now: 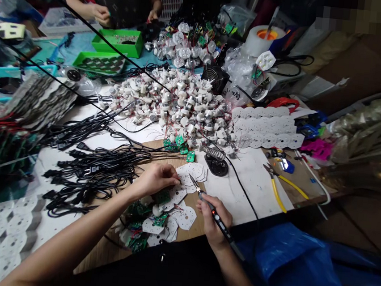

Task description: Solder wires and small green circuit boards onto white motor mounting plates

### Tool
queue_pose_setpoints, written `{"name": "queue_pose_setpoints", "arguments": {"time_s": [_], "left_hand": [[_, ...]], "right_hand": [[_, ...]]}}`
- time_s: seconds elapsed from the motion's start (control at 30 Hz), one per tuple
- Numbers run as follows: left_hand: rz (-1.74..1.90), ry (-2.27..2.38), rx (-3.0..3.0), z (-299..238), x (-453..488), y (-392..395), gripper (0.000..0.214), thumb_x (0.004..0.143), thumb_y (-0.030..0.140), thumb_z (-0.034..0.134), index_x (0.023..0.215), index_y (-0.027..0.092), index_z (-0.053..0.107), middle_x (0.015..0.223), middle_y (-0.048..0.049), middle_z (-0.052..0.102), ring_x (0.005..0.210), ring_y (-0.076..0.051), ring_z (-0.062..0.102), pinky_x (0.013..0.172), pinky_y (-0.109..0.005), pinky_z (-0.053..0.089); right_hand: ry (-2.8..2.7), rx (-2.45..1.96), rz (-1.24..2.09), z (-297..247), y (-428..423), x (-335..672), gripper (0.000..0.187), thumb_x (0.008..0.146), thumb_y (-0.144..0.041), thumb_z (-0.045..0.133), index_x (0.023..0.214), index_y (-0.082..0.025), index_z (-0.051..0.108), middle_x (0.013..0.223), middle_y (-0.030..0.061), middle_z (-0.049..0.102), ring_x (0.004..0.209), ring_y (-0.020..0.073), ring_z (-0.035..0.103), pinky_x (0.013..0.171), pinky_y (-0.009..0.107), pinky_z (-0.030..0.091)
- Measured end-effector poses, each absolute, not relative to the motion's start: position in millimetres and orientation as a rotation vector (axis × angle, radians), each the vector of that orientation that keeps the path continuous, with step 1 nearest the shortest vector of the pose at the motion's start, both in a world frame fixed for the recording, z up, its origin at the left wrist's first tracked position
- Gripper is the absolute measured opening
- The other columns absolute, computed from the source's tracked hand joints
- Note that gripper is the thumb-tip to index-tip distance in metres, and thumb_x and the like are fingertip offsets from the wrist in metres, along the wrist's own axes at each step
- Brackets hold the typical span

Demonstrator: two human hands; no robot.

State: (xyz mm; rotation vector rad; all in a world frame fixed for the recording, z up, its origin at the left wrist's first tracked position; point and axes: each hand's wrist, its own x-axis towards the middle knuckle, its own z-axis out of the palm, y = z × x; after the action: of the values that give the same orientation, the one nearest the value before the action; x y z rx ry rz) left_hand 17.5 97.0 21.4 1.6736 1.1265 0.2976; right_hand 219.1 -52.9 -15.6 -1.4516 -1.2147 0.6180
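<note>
Dark cloth [151, 274] across my front, closest of all, at the bottom edge of the view. Just beyond it, on a brown board [198, 218], a loose cluster of wired plates [183, 216] with small green circuit boards attached, overlapping one another.

Right hand [215, 219]: fingers wrapped round the soldering iron [222, 229], a red light glowing on its handle. Iron slants up and to the left, tip over the white plates [192, 172] that lie loosely stacked just past the cluster. Contact between tip and plate — cannot tell.

Left hand [156, 177]: fingers bent and drawn in at the left edge of those same plates. Whether they pinch anything, I cannot tell; the fingertips are partly hidden.

Around the work: separate green boards [179, 140] with dark leads behind the plates; bundled black cords [90, 167] with plugs to the left. Coiled iron stand [216, 161] near the plates, on the right. Yellow-handled cutters [276, 192] farther right, handles spread, with perforated white sheets [265, 139] behind them.

Beyond the green boards, a broad heap of white parts [181, 101]. Across the table — another person's hand [101, 14] near a green tray [137, 48].
</note>
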Motion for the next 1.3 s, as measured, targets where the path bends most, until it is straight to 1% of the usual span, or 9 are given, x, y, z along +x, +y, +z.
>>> {"name": "queue_pose_setpoints", "arguments": {"time_s": [0.13, 0.23, 0.33, 0.57, 0.7, 0.83, 0.97, 1.07, 1.3], "left_hand": [[0.167, 1.159, 1.814, 26, 28, 99, 0.016, 0.086, 0.027, 0.065, 0.088, 0.017, 0.077, 0.081, -0.0020, 0.078, 0.067, -0.013, 0.067, 0.063, -0.020, 0.047], [0.096, 1.227, 1.883, 31, 36, 100, 0.018, 0.082, 0.017, 0.063, 0.089, 0.017, 0.079, 0.084, -0.0020, 0.079, 0.071, -0.014, 0.069, 0.066, -0.020, 0.047], [0.062, 1.296, 1.885, 34, 41, 100, 0.020, 0.078, 0.013, 0.062, 0.088, 0.017, 0.079, 0.081, -0.0015, 0.078, 0.070, -0.014, 0.068, 0.065, -0.020, 0.046], [0.039, 1.376, 1.892, 34, 47, 99, 0.023, 0.075, 0.013, 0.060, 0.086, 0.017, 0.080, 0.080, -0.0022, 0.078, 0.072, -0.015, 0.069, 0.066, -0.022, 0.046], [0.024, 1.399, 1.952, 33, 47, 98, 0.022, 0.076, 0.014, 0.060, 0.086, 0.018, 0.080, 0.077, -0.0034, 0.077, 0.070, -0.017, 0.068, 0.065, -0.023, 0.046], [0.020, 1.415, 1.964, 31, 48, 97, 0.023, 0.077, 0.015, 0.060, 0.086, 0.017, 0.080, 0.078, -0.0044, 0.078, 0.071, -0.017, 0.069, 0.067, -0.024, 0.046], [0.023, 1.413, 1.962, 30, 49, 98, 0.023, 0.076, 0.015, 0.060, 0.086, 0.017, 0.080, 0.078, -0.0052, 0.077, 0.072, -0.018, 0.069, 0.068, -0.025, 0.046], [0.011, 1.426, 1.958, 30, 49, 98, 0.023, 0.076, 0.016, 0.060, 0.086, 0.017, 0.080, 0.078, -0.0054, 0.077, 0.072, -0.018, 0.068, 0.067, -0.025, 0.046], [0.010, 1.423, 1.959, 30, 49, 98, 0.023, 0.076, 0.016, 0.060, 0.087, 0.016, 0.081, 0.077, -0.0057, 0.077, 0.072, -0.019, 0.069, 0.067, -0.025, 0.046]], "right_hand": [[-1.232, -1.458, 0.597, -14, -53, 219, 0.019, 0.098, -0.023, 0.058, 0.112, -0.022, 0.071, 0.092, 0.0050, 0.078, 0.070, 0.0166, 0.077, 0.062, 0.025, 0.065], [-1.262, -1.452, 0.577, -13, -53, 219, 0.019, 0.098, -0.021, 0.058, 0.112, -0.022, 0.070, 0.090, 0.0041, 0.078, 0.070, 0.0162, 0.077, 0.063, 0.025, 0.064], [-1.303, -1.455, 0.562, -13, -53, 219, 0.018, 0.098, -0.020, 0.059, 0.112, -0.022, 0.070, 0.090, 0.0043, 0.078, 0.071, 0.0164, 0.077, 0.063, 0.024, 0.064], [-1.323, -1.442, 0.547, -15, -51, 217, 0.016, 0.096, -0.020, 0.062, 0.109, -0.022, 0.071, 0.092, 0.0045, 0.079, 0.072, 0.0168, 0.077, 0.068, 0.027, 0.064], [-1.334, -1.447, 0.552, -17, -51, 215, 0.017, 0.096, -0.022, 0.062, 0.109, -0.023, 0.072, 0.091, 0.0046, 0.079, 0.073, 0.0177, 0.077, 0.071, 0.029, 0.065], [-1.349, -1.465, 0.573, -19, -51, 214, 0.017, 0.096, -0.024, 0.062, 0.110, -0.022, 0.073, 0.090, 0.0051, 0.079, 0.074, 0.0182, 0.077, 0.073, 0.030, 0.065], [-1.361, -1.457, 0.575, -20, -50, 215, 0.018, 0.095, -0.023, 0.064, 0.111, -0.023, 0.073, 0.092, 0.0046, 0.079, 0.078, 0.0188, 0.077, 0.075, 0.031, 0.065], [-1.361, -1.444, 0.566, -20, -49, 214, 0.017, 0.095, -0.022, 0.064, 0.110, -0.023, 0.073, 0.095, 0.0044, 0.079, 0.076, 0.0180, 0.077, 0.075, 0.030, 0.065], [-1.386, -1.443, 0.537, -20, -48, 212, 0.017, 0.096, -0.022, 0.063, 0.109, -0.022, 0.073, 0.089, 0.0050, 0.079, 0.073, 0.0178, 0.077, 0.075, 0.030, 0.065]]}}
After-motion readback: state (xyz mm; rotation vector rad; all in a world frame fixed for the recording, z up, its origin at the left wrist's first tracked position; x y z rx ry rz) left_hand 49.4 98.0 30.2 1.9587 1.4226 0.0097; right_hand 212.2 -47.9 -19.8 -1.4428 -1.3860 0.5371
